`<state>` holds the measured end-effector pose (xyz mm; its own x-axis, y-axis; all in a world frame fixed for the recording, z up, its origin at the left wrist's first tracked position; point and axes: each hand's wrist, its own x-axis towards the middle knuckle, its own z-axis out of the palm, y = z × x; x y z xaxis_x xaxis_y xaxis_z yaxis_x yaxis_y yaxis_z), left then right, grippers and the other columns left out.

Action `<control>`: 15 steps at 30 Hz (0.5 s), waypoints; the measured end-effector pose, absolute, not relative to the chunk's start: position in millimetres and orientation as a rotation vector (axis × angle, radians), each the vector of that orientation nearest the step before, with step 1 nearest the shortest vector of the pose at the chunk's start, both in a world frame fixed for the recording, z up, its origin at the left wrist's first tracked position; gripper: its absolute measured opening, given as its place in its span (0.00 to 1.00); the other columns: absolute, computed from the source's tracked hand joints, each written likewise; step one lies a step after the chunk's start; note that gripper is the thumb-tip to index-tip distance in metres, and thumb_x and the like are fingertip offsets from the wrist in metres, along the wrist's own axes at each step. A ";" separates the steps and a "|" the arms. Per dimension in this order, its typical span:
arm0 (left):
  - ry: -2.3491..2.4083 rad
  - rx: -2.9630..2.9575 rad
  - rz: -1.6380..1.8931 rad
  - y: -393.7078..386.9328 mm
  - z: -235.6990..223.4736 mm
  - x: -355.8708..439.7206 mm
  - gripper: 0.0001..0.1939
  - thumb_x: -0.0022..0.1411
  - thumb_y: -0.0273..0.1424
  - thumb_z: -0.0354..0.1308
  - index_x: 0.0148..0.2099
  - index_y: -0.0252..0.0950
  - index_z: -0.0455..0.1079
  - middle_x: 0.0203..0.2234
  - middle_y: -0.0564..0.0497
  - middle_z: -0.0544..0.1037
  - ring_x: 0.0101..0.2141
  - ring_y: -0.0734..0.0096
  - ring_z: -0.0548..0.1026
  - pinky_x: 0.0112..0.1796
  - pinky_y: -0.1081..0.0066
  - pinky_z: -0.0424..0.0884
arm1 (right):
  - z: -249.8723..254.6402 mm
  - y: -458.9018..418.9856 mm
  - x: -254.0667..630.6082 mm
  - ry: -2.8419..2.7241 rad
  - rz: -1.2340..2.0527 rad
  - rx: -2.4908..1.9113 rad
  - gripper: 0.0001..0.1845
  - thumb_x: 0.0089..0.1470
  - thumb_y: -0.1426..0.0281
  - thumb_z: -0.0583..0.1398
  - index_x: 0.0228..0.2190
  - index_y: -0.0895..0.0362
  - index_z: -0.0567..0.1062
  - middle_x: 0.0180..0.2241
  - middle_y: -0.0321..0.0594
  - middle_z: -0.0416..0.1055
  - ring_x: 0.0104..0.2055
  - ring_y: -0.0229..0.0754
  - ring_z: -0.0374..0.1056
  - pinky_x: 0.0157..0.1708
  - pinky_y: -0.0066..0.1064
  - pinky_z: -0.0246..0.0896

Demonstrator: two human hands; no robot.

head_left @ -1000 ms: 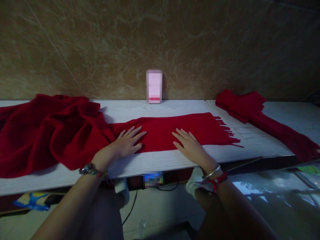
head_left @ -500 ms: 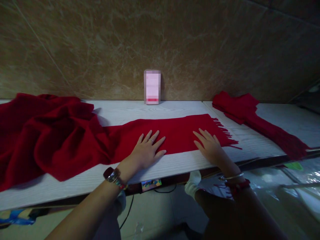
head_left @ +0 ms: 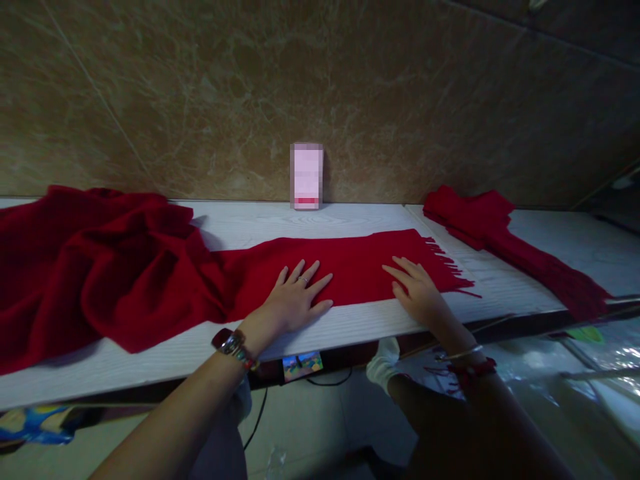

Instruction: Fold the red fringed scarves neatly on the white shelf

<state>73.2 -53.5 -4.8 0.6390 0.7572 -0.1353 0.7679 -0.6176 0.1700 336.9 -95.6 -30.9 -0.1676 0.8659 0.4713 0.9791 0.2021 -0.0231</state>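
A red fringed scarf (head_left: 355, 267) lies across the white wood-grain tabletop (head_left: 240, 223). Its right stretch is flat, with the fringe pointing right; the left part is a loose, rumpled heap. My left hand (head_left: 297, 297) rests on the flat stretch near its front edge, fingers spread, a ring on one finger. Closer to the fringe, my right hand (head_left: 417, 290) touches the cloth with its fingers stretched out. Neither hand grips the fabric. Bracelets circle both wrists.
A phone-like object with a blurred screen (head_left: 307, 177) leans on the brown marbled wall (head_left: 200, 100). Another red fringed cloth (head_left: 500, 227) lies at the right. Below the front edge are a small lit screen (head_left: 303, 365), a cable, and clear plastic (head_left: 545, 387) at the right.
My right hand has shifted slightly left on the scarf. My left hand stays in place on the cloth. The view has moved a little.
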 end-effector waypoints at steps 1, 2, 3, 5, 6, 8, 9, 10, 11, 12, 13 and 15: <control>1.244 2.654 -0.057 -53.7 -5.3 72.7 0.29 0.65 0.46 0.42 0.66 0.43 0.48 0.65 0.44 0.44 0.63 0.44 0.41 0.57 0.42 0.44 | -29.2 -96.2 333.3 -2.171 -0.370 -1.623 0.20 0.53 0.75 0.51 0.45 0.58 0.75 0.50 0.49 0.71 0.53 0.49 0.66 0.51 0.49 0.61; 1.238 2.659 -0.042 -54.0 -6.0 72.4 0.30 0.65 0.46 0.42 0.66 0.43 0.48 0.65 0.44 0.44 0.63 0.44 0.42 0.57 0.42 0.44 | -27.6 -97.1 330.0 -2.245 -0.326 -1.528 0.19 0.53 0.75 0.52 0.44 0.57 0.75 0.48 0.47 0.73 0.51 0.47 0.67 0.51 0.46 0.62; 1.234 2.663 -0.031 -54.2 -6.9 72.1 0.30 0.65 0.47 0.42 0.66 0.42 0.48 0.65 0.44 0.44 0.63 0.44 0.42 0.57 0.42 0.44 | -26.1 -98.1 327.3 -2.312 -0.287 -1.447 0.18 0.54 0.75 0.52 0.43 0.57 0.76 0.46 0.46 0.74 0.49 0.45 0.69 0.51 0.44 0.63; 1.235 2.672 -0.014 -54.8 -8.8 71.6 0.30 0.65 0.47 0.41 0.65 0.42 0.49 0.65 0.43 0.45 0.63 0.44 0.42 0.57 0.42 0.44 | -24.4 -100.3 324.4 -2.398 -0.258 -1.347 0.17 0.55 0.75 0.51 0.42 0.58 0.76 0.43 0.45 0.76 0.47 0.43 0.70 0.50 0.42 0.64; 1.236 2.677 -0.006 -55.1 -9.8 71.5 0.30 0.65 0.47 0.41 0.65 0.42 0.49 0.65 0.43 0.45 0.63 0.45 0.42 0.57 0.42 0.44 | -24.1 -101.2 324.2 -2.418 -0.268 -1.320 0.17 0.55 0.75 0.51 0.42 0.58 0.76 0.42 0.45 0.76 0.47 0.43 0.70 0.50 0.42 0.65; 1.240 2.685 0.014 -55.5 -11.6 71.1 0.30 0.65 0.48 0.40 0.65 0.42 0.50 0.64 0.43 0.46 0.63 0.45 0.43 0.57 0.42 0.45 | -24.4 -102.7 325.9 -2.433 -0.306 -1.286 0.17 0.56 0.75 0.51 0.41 0.60 0.76 0.42 0.47 0.76 0.47 0.43 0.70 0.49 0.41 0.66; 1.242 2.689 0.026 -55.8 -12.4 71.0 0.30 0.65 0.48 0.40 0.65 0.42 0.50 0.64 0.43 0.47 0.63 0.46 0.44 0.57 0.42 0.45 | -24.7 -103.2 327.3 -2.442 -0.324 -1.274 0.17 0.56 0.76 0.51 0.41 0.60 0.76 0.42 0.47 0.76 0.46 0.43 0.71 0.49 0.41 0.66; 1.243 2.692 0.037 -56.0 -13.1 70.8 0.30 0.65 0.48 0.40 0.65 0.42 0.50 0.64 0.43 0.47 0.63 0.46 0.44 0.57 0.42 0.45 | -25.0 -103.6 328.8 -2.451 -0.343 -1.268 0.17 0.56 0.76 0.51 0.41 0.60 0.76 0.42 0.47 0.76 0.46 0.43 0.71 0.48 0.41 0.66; 1.244 2.695 0.046 -56.2 -13.6 70.7 0.30 0.65 0.48 0.40 0.65 0.42 0.50 0.64 0.43 0.48 0.63 0.46 0.44 0.57 0.42 0.46 | -25.3 -103.9 330.1 -2.459 -0.363 -1.270 0.17 0.55 0.77 0.51 0.41 0.60 0.76 0.42 0.46 0.76 0.46 0.42 0.71 0.48 0.40 0.67; 1.244 2.698 0.052 -56.3 -13.9 70.5 0.30 0.65 0.48 0.40 0.65 0.42 0.50 0.64 0.43 0.48 0.63 0.46 0.44 0.57 0.42 0.46 | -25.3 -104.2 331.0 -2.465 -0.380 -1.277 0.18 0.55 0.77 0.50 0.42 0.59 0.76 0.42 0.46 0.76 0.45 0.42 0.71 0.48 0.39 0.67; 1.245 2.701 0.055 -56.5 -14.0 70.3 0.30 0.65 0.48 0.40 0.65 0.42 0.50 0.64 0.44 0.48 0.63 0.46 0.44 0.57 0.43 0.46 | -25.1 -104.4 331.6 -2.470 -0.394 -1.286 0.18 0.54 0.78 0.50 0.42 0.59 0.76 0.42 0.45 0.76 0.45 0.41 0.71 0.48 0.39 0.67; 1.243 2.708 0.053 -56.8 -13.8 70.0 0.30 0.65 0.48 0.40 0.65 0.42 0.50 0.64 0.43 0.48 0.63 0.46 0.44 0.57 0.43 0.45 | -24.2 -105.0 331.3 -2.482 -0.411 -1.299 0.19 0.54 0.79 0.51 0.42 0.58 0.76 0.42 0.44 0.76 0.45 0.41 0.72 0.48 0.38 0.67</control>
